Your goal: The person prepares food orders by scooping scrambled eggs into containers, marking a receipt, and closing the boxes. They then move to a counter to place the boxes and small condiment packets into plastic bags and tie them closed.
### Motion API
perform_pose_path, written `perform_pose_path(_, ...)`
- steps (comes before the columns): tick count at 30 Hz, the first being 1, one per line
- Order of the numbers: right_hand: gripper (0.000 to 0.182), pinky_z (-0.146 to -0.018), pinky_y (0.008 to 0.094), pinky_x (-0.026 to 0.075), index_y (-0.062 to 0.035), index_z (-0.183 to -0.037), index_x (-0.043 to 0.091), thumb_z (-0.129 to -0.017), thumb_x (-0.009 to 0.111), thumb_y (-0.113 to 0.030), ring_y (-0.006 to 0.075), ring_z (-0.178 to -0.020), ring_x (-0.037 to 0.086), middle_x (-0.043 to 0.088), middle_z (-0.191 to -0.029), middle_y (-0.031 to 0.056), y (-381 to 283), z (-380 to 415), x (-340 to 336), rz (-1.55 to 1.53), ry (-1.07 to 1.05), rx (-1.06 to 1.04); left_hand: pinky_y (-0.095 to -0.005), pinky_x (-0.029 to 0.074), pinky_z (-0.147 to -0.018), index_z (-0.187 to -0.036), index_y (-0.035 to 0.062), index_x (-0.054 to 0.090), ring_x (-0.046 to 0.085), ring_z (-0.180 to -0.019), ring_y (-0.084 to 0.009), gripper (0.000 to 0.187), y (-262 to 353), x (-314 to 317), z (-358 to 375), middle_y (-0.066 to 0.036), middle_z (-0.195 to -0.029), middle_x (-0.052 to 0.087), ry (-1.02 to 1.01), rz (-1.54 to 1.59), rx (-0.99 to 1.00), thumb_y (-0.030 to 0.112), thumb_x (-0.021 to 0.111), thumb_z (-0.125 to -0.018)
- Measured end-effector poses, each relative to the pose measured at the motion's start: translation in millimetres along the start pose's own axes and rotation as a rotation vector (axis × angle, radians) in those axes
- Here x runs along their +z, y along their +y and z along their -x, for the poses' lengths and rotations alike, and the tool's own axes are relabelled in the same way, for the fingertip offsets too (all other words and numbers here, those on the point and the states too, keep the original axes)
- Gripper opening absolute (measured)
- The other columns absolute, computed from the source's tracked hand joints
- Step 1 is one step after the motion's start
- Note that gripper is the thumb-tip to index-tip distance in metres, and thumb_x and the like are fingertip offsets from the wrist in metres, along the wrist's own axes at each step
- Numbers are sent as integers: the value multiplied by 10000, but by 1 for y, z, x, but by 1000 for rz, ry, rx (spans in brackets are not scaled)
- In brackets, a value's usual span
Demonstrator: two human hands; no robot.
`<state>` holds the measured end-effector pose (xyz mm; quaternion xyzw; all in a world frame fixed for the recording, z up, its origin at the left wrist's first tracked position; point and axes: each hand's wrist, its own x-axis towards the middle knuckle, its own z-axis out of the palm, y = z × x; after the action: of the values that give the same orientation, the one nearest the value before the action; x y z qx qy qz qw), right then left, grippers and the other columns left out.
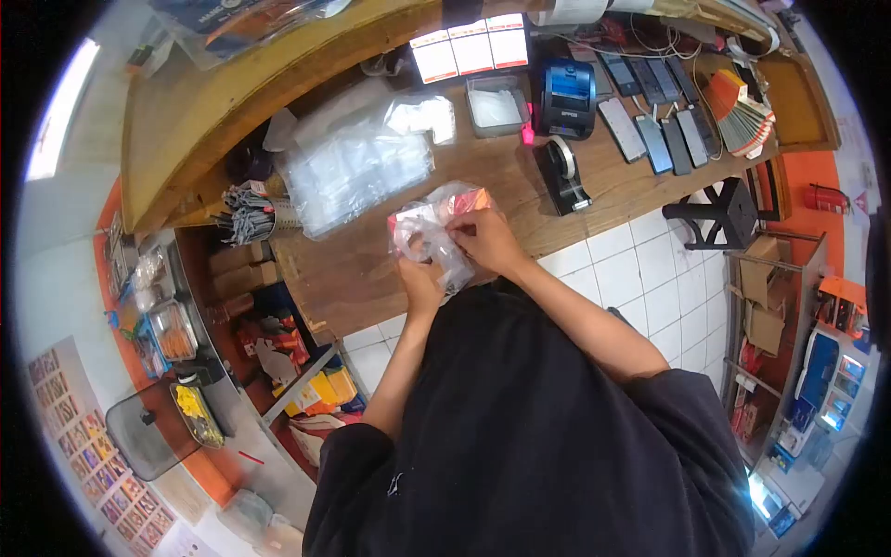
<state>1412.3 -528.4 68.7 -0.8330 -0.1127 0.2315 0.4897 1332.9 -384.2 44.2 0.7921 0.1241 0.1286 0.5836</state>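
Note:
A clear plastic bag (449,265) lies at the front edge of the wooden table, close to my body. Through its film shows something with red, orange and white printed parts; its exact kind I cannot make out. My left hand (423,281) grips the near left side of the bag, thumb and fingers closed on the film. On the bag's right side my right hand (486,239) pinches the plastic with its fingertips, just below the orange part. A stack of clear plastic sleeves (357,176) lies beyond my left hand.
Right of the bag stands a black tape dispenser (563,178), with a blue-black printer (567,97) behind it. Several phones (622,130) lie at the back right. A plastic tub (496,110) sits near the printer. A black stool (715,215) stands right of the table.

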Motion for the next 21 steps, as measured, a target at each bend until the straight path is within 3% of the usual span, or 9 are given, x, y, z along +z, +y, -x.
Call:
perform_pose_path(4, 204, -732, 346, 573, -1, -1062, 756, -874, 696, -55, 206, -794, 729, 755, -919, 156, 7, 3, 6, -15, 23, -62, -340, 531, -798, -1038, -40, 706, 684, -941, -206, 282, -12, 8, 4, -157, -959, 716, 136, 171, 36, 38, 728, -767)
perform_pose_path(6, 229, -705, 333, 574, -2, -1089, 750, -871, 690, -37, 190, -759, 719, 750, -886, 150, 7, 2, 7, 1, 36, -111, -326, 517, -834, -1021, -27, 706, 668, -952, -174, 264, 1, -4, -1, -130, -944, 720, 44, -21, 145, 65, 749, -777)
perform_pose_path(7, 247, -697, 324, 570, 3, -1103, 745, -866, 685, -26, 176, -750, 711, 746, -874, 140, 8, 1, 5, -49, -51, -38, -319, 511, -851, -1012, -21, 706, 659, -957, -158, 257, 6, -8, -3, -116, -936, 723, -3, -117, 201, 79, 759, -782)
perform_pose_path(9, 283, -682, 305, 563, 14, -1132, 733, -856, 674, -4, 149, -732, 694, 739, -851, 121, 6, 1, -3, -148, -226, 111, -325, 515, -852, -1053, -23, 690, 653, -992, -161, 269, 8, -12, -2, -120, -967, 714, -17, -27, 19, 42, 743, -797)
perform_pose_path(12, 384, -527, 290, 504, 6, -1180, 713, -812, 609, 26, 145, -581, 653, 704, -763, 88, 28, -3, 14, -410, -182, 87, -328, 528, -838, -1095, -27, 666, 659, -986, -162, 292, 3, -13, 1, -117, -967, 705, -31, 8, -111, 11, 728, -812)
perform_pose_path(13, 382, -549, 294, 511, 11, -1172, 714, -804, 615, 28, 149, -602, 659, 710, -779, 91, 38, -7, 20, -376, -178, 75, -328, 533, -831, -1106, -28, 657, 663, -974, -162, 300, 0, -13, 1, -115, -959, 703, -33, 1, -130, 5, 725, -815)
perform_pose_path(16, 371, -613, 306, 527, 18, -1142, 722, -783, 629, 33, 158, -670, 678, 725, -822, 101, 47, -13, 29, -288, -162, 45, -319, 546, -803, -1069, -43, 672, 684, -860, -174, 258, 5, -1, 5, -98, -905, 713, 138, -31, 241, -17, 715, -816)
perform_pose_path(19, 336, -670, 317, 533, 14, -1097, 734, -772, 650, 25, 164, -741, 692, 740, -848, 111, 19, -5, 18, -199, -144, 26, -327, 556, -803, -1025, -57, 684, 699, -822, -201, 213, -11, -2, 8, -98, -883, 725, 80, 72, 84, -22, 707, -816)
perform_pose_path(21, 297, -703, 325, 533, 10, -1063, 741, -770, 691, 0, 169, -779, 696, 748, -857, 117, 8, -1, 14, -116, -139, 14, -381, 549, -767, -994, -51, 689, 709, -809, -291, 190, 6, -5, 8, -155, -868, 716, 73, 0, 13, -22, 704, -807)
